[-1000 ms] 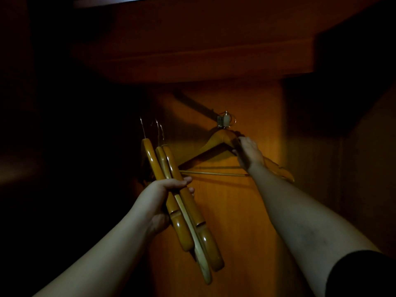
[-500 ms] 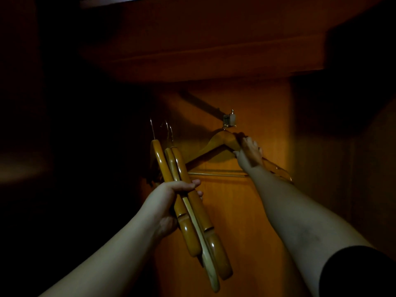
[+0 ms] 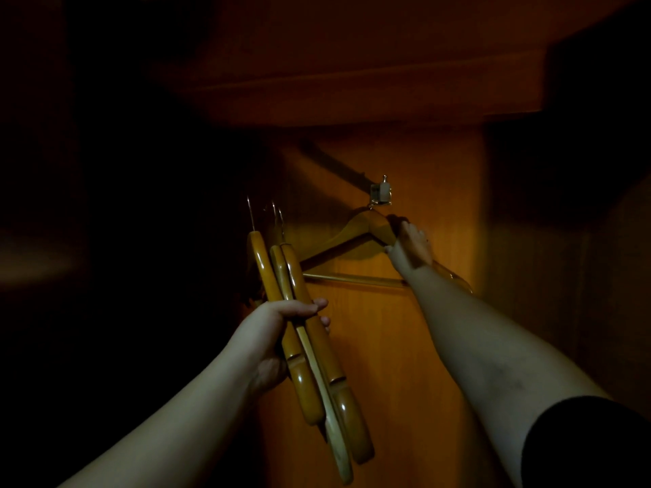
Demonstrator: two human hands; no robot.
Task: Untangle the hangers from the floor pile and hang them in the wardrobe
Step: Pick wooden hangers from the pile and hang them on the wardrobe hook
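Head view: the one camera, looking into a dim wooden wardrobe [image 3: 405, 346] lit warm orange at the centre of the frame, dark at left and right.
Left hand [image 3: 278, 332]: lower centre-left of the frame, forearm rising from the bottom left corner. Its grip is wrapped round a bundle of wooden hangers [image 3: 299, 311], fingers curled across the front of the bars, thumb side hidden behind.
Bundle of wooden hangers: held edge-on and tilted, tops toward the upper left, lower ends toward the bottom centre. At least three glossy bars lie packed side by side, touching one another. Thin metal hooks [image 3: 250, 213] stick up from the tops, faint against the dark.
Right hand [image 3: 410, 246]: right of centre, arm reaching in from the bottom right corner, with a black sleeve [image 3: 591, 445] at the frame edge. Its grip rests on the right shoulder of a single hanging hanger [image 3: 359, 227], just below the peak; fingers lie over the wood, and whether they clasp it cannot be told.
Hanging hanger: centre of the frame, seen broadside, its hook up at a small metal fitting [image 3: 380, 191] on the back panel. A pale crossbar [image 3: 352, 279] runs under it.
Shelf [image 3: 352, 82]: a wooden board spans the upper part of the frame above the fitting.
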